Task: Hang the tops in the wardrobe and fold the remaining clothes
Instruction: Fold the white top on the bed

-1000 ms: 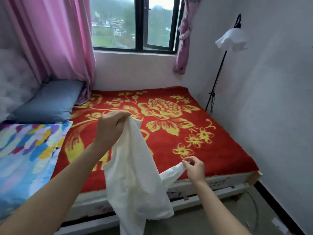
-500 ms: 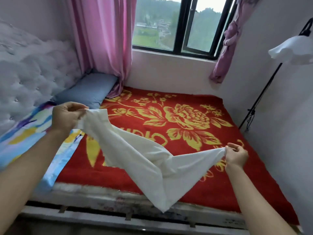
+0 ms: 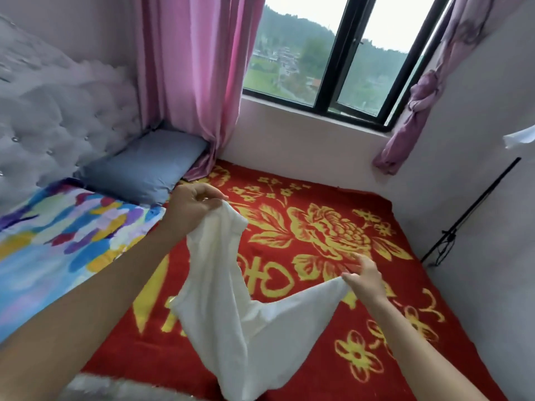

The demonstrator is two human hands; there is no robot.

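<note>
2 hands pinching white garment (image 3: pixel 231 328) over red blanket (image 3: pixel 376 357): left hand (image 3: pixel 191 209) high at one corner, right hand (image 3: pixel 366 280) lower, other end. Long axis sags between; bulk hangs nearer left.

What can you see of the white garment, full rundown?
The white garment is plain, soft, thin-looking fabric with no print. It is held in the air above the red floral blanket, pinched at two ends: the left hand holds the upper end high, the right hand grips a lower end out to the side. Between them the cloth sags in a V, creased and bunched, its lowest part hanging toward the near edge of the bed. What kind of garment it is cannot be told.
</note>
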